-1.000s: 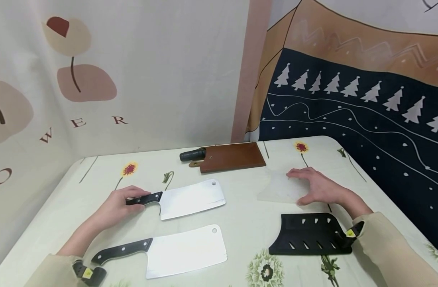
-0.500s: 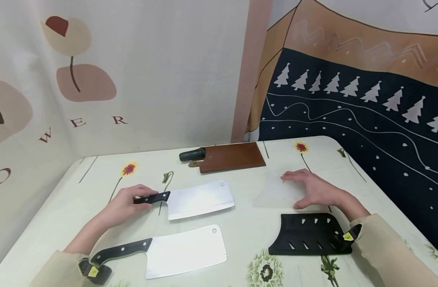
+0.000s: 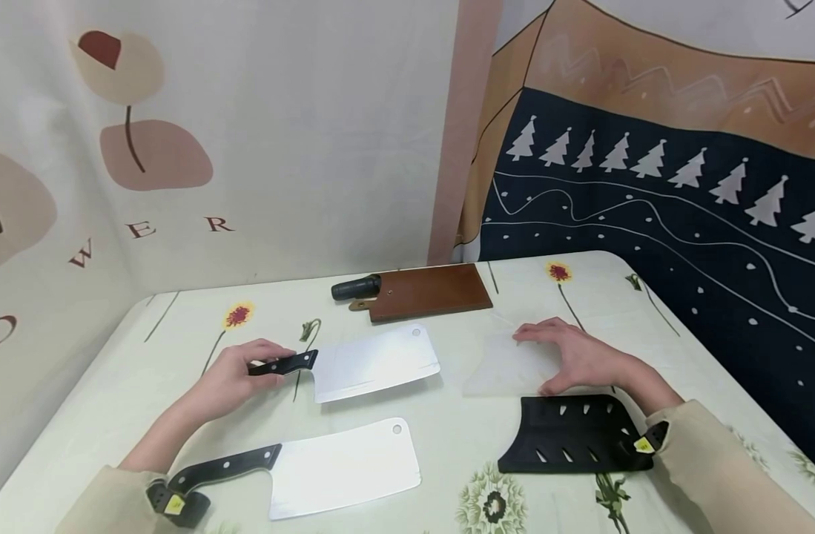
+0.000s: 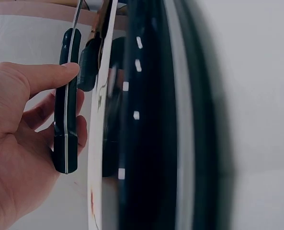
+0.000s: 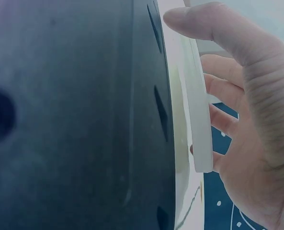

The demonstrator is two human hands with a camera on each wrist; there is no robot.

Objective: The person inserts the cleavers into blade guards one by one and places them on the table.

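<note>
In the head view my left hand (image 3: pixel 236 374) grips a cleaver (image 3: pixel 374 363) by its black riveted handle. The broad blade points right, tilted, with a shadow under its edge. The left wrist view shows thumb and fingers around this handle (image 4: pixel 66 110). On the right, my right hand (image 3: pixel 583 360) holds a translucent white blade sheath (image 3: pixel 497 367) by its edges. The right wrist view has the sheath (image 5: pixel 201 120) edge-on between thumb and fingers. A small gap separates blade tip and sheath.
A second cleaver (image 3: pixel 347 471) lies nearest me on the left. Below my right hand is a black slotted blade sheath (image 3: pixel 574 437). Toward the back lies a brown sheath (image 3: pixel 430 293) with a black handle (image 3: pixel 356 288) at its left. A floral cloth (image 3: pixel 200 311) covers the table.
My left hand has moved right with its cleaver, and the blade's tip has come up and tilted. The right hand has shifted left with the translucent sheath, narrowing the gap between them.
</note>
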